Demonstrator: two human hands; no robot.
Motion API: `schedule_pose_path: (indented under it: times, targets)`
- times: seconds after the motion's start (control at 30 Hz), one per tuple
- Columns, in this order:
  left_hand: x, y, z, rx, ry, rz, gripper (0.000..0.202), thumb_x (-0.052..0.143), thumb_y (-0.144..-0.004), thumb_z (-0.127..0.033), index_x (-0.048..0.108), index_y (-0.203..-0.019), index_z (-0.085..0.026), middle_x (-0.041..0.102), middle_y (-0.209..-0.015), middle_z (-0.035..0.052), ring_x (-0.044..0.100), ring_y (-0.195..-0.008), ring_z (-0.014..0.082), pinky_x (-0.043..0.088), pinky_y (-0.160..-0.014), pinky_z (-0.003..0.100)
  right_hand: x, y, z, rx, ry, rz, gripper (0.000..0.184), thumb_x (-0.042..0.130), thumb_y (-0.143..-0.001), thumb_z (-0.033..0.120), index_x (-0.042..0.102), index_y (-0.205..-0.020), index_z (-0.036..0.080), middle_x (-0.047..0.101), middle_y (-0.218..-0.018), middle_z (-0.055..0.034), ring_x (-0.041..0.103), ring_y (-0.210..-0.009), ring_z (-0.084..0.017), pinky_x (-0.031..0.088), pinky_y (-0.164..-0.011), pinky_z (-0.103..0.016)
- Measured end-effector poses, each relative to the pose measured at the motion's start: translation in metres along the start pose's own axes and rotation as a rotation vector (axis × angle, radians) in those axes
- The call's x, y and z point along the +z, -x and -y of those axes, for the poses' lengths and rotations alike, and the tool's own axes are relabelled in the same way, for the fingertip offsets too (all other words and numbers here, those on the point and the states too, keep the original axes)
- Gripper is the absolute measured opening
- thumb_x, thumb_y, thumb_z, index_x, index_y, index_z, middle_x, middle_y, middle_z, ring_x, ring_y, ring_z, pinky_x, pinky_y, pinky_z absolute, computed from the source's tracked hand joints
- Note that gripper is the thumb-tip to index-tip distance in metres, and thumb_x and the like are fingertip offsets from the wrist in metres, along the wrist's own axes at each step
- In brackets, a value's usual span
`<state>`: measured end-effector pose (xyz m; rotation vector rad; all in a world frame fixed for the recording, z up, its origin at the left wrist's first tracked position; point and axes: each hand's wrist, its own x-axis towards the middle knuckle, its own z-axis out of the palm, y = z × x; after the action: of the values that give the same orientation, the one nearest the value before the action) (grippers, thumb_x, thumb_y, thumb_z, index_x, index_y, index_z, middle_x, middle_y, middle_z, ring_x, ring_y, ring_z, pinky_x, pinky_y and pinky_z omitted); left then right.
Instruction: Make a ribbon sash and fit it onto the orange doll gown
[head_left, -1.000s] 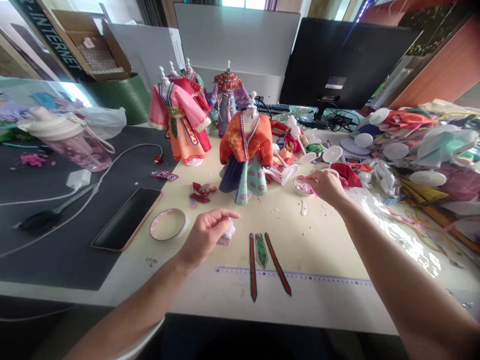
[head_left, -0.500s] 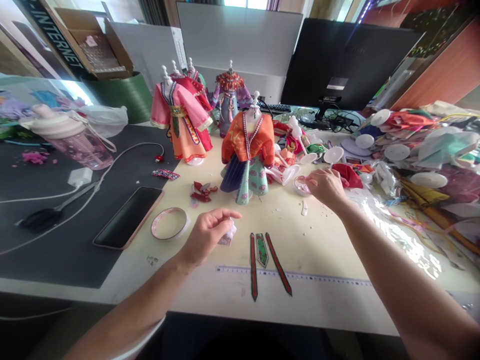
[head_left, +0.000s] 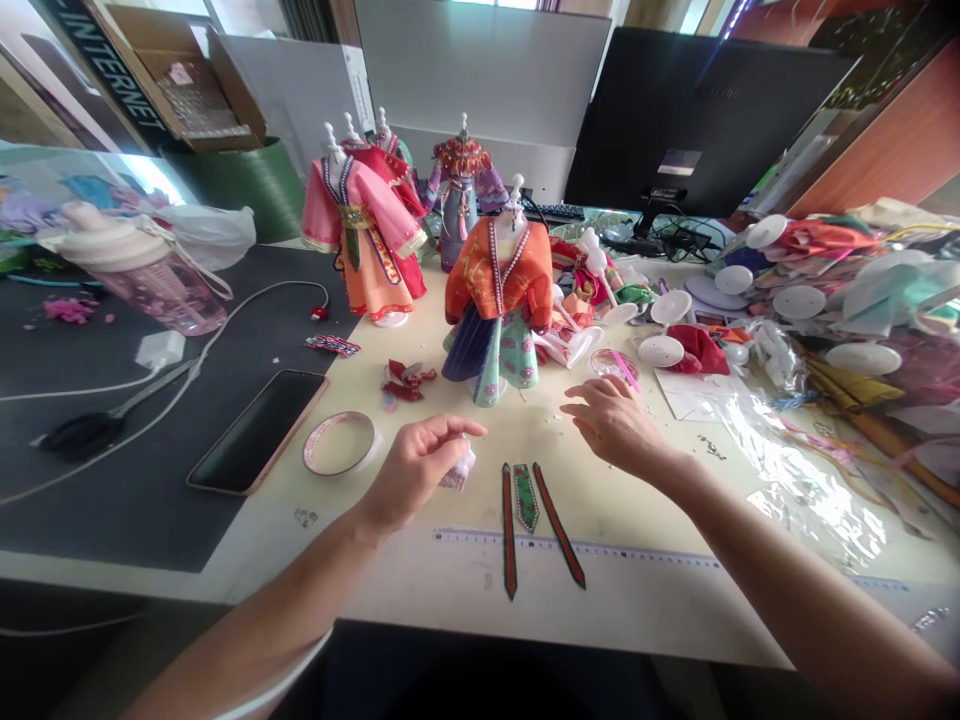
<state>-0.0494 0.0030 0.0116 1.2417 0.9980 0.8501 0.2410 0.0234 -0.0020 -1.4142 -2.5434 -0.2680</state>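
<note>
My left hand [head_left: 416, 468] is closed over a small pale, pink-and-white crumpled piece [head_left: 456, 474], whose kind I cannot make out. With fingers stretched and slightly apart, my right hand [head_left: 619, 425] hovers over or rests on the table, holding nothing I can see. Just beyond it is a small round dish [head_left: 600, 362] with a pink stick [head_left: 625, 370] across it. Between the hands and nearer me lie a short green beaded strip [head_left: 526, 498] and two long red strips with dark edges [head_left: 508, 530]. A doll form in an orange robe [head_left: 499, 275] stands upright behind.
A ruler [head_left: 622, 553] lies along the front, with a tape roll [head_left: 337, 443] and a phone [head_left: 256, 432] at left. More dressed doll forms [head_left: 364, 215] stand behind. Fabric pieces and white stands [head_left: 799, 301] pile up at right, beside clear plastic film [head_left: 806, 480].
My right hand has drawn back from the small dish toward me and to the left, its fingers now spread. The pink stick now shows on the dish. My left hand stays almost still.
</note>
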Motion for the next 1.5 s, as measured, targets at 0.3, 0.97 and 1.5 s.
schedule_pose_path:
  times: [0.3, 0.97, 1.5]
  targets:
    - [0.0, -0.001, 0.0, -0.004, 0.006, 0.0, 0.02, 0.055, -0.081, -0.026, 0.067, -0.092, -0.015, 0.05, -0.06, -0.003, 0.044, -0.053, 0.0062, 0.04, -0.048, 0.017, 0.005, 0.01, 0.01, -0.053, 0.076, 0.008, 0.038, 0.042, -0.082, 0.003, 0.07, -0.103, 0.016, 0.062, -0.118, -0.0146, 0.052, -0.109, -0.028, 0.037, -0.098, -0.051]
    - [0.0, 0.0, 0.0, -0.009, -0.036, -0.008, 0.021, 0.055, -0.081, -0.028, 0.067, -0.094, -0.015, 0.052, -0.062, -0.0023, 0.045, -0.055, 0.0074, 0.039, -0.049, 0.019, -0.003, -0.014, -0.076, 0.494, -0.163, -0.304, 0.017, 0.051, -0.075, 0.024, 0.067, -0.071, 0.02, 0.07, -0.084, -0.0075, 0.06, -0.091, -0.027, 0.039, -0.092, -0.049]
    - [0.003, 0.004, -0.007, -0.009, 0.224, 0.208, 0.023, 0.059, -0.082, -0.026, 0.062, -0.103, -0.017, 0.052, -0.062, -0.0028, 0.055, -0.058, 0.0097, 0.045, -0.052, 0.02, -0.034, -0.015, 0.049, 0.18, -0.634, -0.162, 0.012, 0.055, -0.085, 0.031, 0.061, -0.093, 0.024, 0.067, -0.093, -0.0039, 0.061, -0.091, -0.02, 0.047, -0.083, -0.039]
